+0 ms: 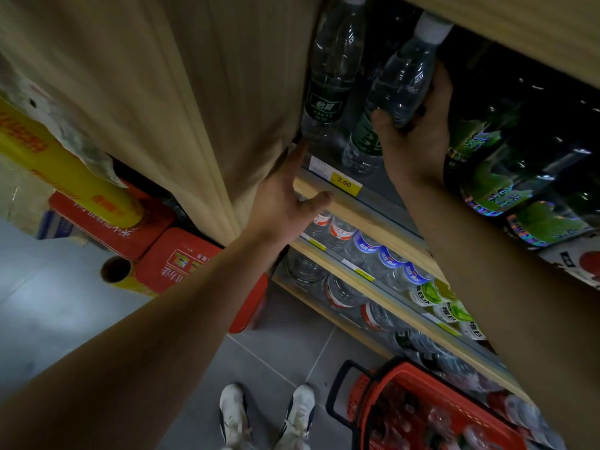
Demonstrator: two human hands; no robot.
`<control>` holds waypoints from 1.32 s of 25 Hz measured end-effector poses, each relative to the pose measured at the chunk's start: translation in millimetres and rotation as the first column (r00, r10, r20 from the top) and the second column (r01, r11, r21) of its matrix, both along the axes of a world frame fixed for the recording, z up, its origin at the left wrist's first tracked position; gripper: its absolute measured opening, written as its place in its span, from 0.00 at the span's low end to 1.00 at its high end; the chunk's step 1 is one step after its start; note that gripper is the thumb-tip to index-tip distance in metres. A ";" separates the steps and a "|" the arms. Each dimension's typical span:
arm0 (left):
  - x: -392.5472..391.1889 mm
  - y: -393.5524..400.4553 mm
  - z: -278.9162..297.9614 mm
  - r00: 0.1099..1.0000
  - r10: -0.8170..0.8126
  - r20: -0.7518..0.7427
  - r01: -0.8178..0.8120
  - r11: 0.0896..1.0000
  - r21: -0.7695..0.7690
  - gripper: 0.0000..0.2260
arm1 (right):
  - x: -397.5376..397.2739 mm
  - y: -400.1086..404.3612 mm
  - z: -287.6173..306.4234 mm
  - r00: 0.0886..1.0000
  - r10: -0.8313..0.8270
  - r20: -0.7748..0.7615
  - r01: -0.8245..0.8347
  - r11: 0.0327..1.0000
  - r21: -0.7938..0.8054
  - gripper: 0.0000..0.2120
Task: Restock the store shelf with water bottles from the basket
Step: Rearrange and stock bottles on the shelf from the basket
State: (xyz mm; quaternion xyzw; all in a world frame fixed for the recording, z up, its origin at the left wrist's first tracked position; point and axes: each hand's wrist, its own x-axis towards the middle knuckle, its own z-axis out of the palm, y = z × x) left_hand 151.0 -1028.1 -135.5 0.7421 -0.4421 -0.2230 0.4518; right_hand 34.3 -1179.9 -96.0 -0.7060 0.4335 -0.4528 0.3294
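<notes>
1. Head view: the right hand (pixel 418 125) grips a water bottle (pixel 394 89) round its middle, tilted, base on the shelf (pixel 324 186), likely so it slides in beside the standing bottle (pixel 332 76).
2. The left hand (pixel 285 196) lies slack with fingers straight against the shelf edge, probably steadying the reach.
3. The basket (pixel 386 397) waits on the floor below, more bottles inside.

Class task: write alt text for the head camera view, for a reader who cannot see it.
A person's right hand grips a green-labelled water bottle at a wooden shelf, beside another such bottle. The left hand rests open against the shelf edge by a yellow price tag. A red basket of bottles sits on the floor.
</notes>
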 end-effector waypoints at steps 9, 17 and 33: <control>7.2 -8.0 -9.9 0.998 -0.009 0.061 0.010 1.000 -0.009 0.38 | 7.3 -22.4 -23.4 0.934 -0.065 -0.352 0.109 0.988 0.108 0.27; 9.3 -20.8 -15.6 0.998 0.031 0.057 -0.028 0.999 -0.042 0.37 | 45.9 -44.8 -27.2 0.964 -0.067 -0.257 0.103 0.986 0.131 0.37; 27.1 -19.4 -28.2 0.985 0.050 0.163 -0.028 0.991 -0.133 0.38 | 76.8 -49.1 -49.4 0.980 0.149 -0.130 -0.104 0.946 0.308 0.68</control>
